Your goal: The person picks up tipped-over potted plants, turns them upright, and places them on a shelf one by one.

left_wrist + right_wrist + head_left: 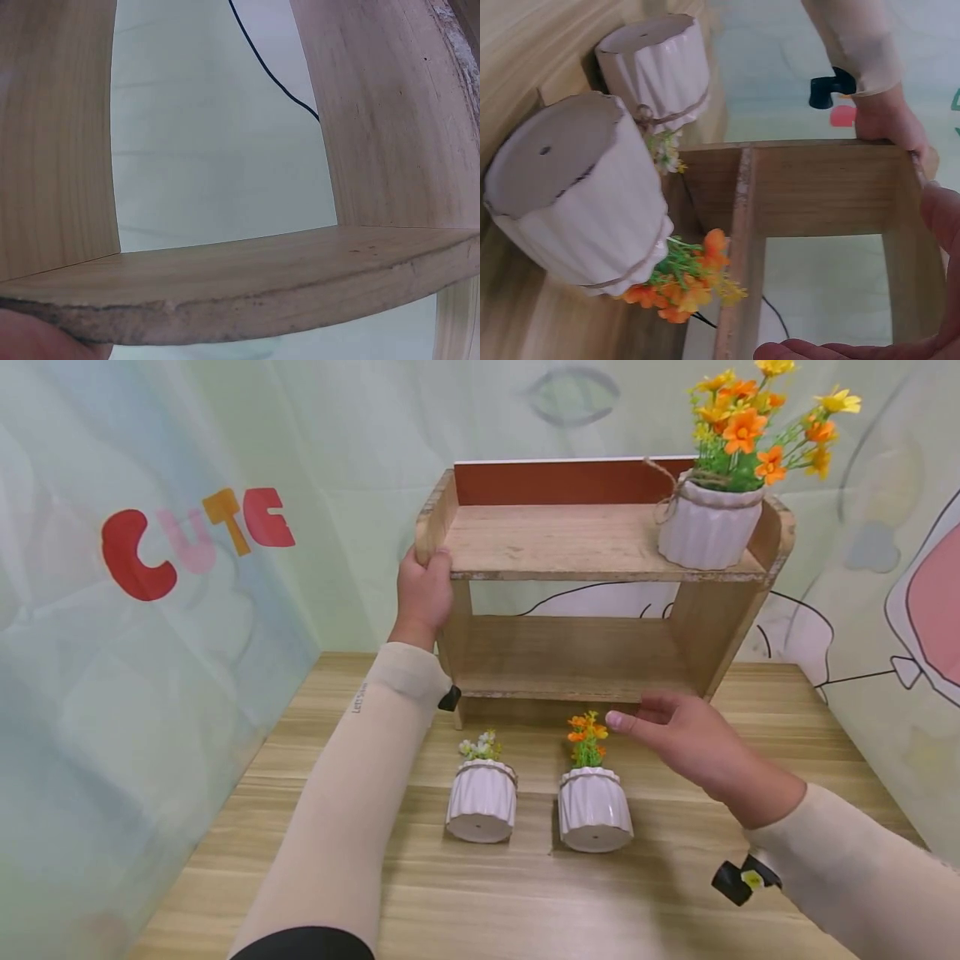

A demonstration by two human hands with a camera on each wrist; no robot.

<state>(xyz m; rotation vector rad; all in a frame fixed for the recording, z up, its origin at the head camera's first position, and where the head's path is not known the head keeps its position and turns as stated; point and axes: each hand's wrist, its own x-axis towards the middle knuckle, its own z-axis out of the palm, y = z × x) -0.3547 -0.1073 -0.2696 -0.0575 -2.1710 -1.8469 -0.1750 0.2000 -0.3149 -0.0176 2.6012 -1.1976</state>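
My left hand (425,592) grips the left side panel of a small wooden two-tier shelf (555,547), thumb on the near edge. My right hand (697,743) is held with thumb and fingers apart and nothing between them, just right of the orange flowers of a white fluted pot (595,810). That pot lies on its side, base toward me. To its left another white pot (482,802), with small white flowers, lies the same way. In the right wrist view the orange-flowered pot (577,202) looms close, beside the shelf (825,191).
An upright white pot (708,522) with orange and yellow flowers and twine stands at the right end of the shelf's top tier. The wood-grain table (300,827) meets printed cloth walls (225,635) at the back and sides.
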